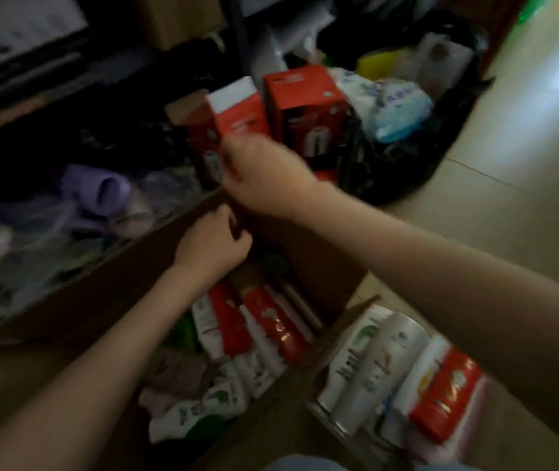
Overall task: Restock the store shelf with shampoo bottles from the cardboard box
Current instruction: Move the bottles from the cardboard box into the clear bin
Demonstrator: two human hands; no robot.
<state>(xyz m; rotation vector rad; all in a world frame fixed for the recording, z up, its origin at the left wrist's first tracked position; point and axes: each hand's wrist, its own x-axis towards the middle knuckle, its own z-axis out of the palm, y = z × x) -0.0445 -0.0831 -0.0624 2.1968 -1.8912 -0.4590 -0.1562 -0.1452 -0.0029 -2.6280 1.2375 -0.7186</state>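
Observation:
A large cardboard box (77, 300) lies open below me, with several red and white shampoo bottles (257, 328) inside. My right hand (264, 171) is raised beyond the box's far edge, shut on a red and white carton (237, 110). My left hand (213, 243) is curled inside the box near its far wall; blur hides whether it grips anything. A clear tray (325, 416) at lower right holds white bottles (373, 362) and a red pack (444, 399).
More red cartons (305, 107) stand behind the box beside a black bag (414, 158) stuffed with packets. Purple items in plastic wrap (98, 192) lie at left. Dark shelving fills the top left. Tiled floor (509, 147) runs along the right.

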